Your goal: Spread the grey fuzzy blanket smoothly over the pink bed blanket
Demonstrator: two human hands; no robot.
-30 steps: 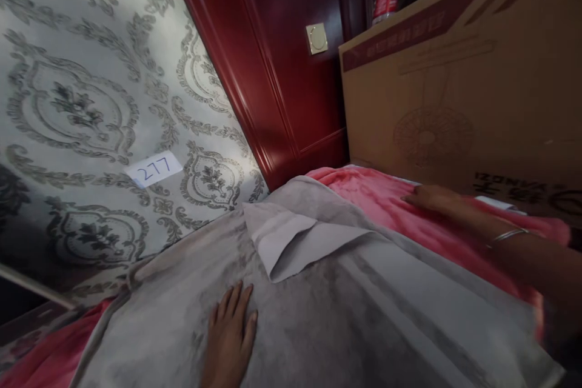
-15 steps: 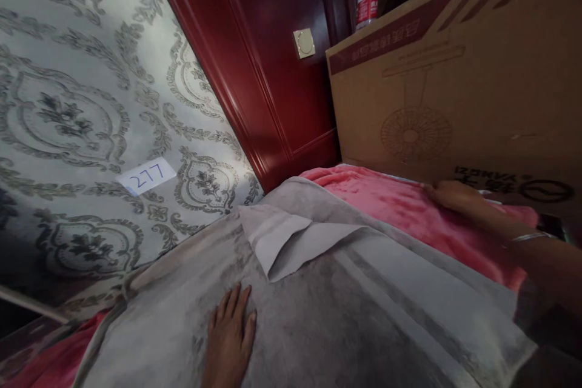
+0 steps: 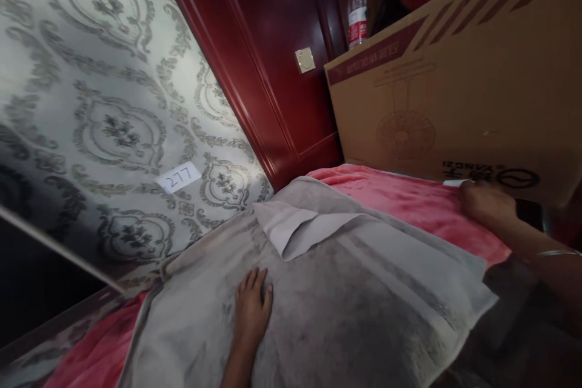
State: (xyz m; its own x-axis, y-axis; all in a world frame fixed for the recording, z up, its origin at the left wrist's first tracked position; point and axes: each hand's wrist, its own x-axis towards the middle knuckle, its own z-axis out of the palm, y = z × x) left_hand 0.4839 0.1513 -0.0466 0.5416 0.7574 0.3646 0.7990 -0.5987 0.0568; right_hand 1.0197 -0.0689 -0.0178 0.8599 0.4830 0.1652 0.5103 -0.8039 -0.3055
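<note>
Meanwhile, the left hand [image 3: 251, 309] is lying flat, fingers spread, gripping nothing, on the grey plush blanket [image 3: 341, 309]; the right hand [image 3: 486, 201] is resting on the pink fleece blanket [image 3: 409, 206] beside the brown cardboard box [image 3: 454, 103], its grip impossible to tell.

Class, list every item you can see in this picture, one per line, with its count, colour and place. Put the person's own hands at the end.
grey towel: one, grey with pale bands, spread over the pink blanket, one corner folded back
pink blanket: one, pink, under the towel, reaching to the box
cardboard box: one, brown with dark red print, right, beyond the blanket
water bottle: one, clear with red label, behind the box, top
wood panel: one, dark red, centre back
wall switch: one, pale, on the panel
paper label: one, white, marked 277, on the patterned wall
left hand: flat on the towel
right hand: on the blanket edge by the box, bangle on the wrist
</note>
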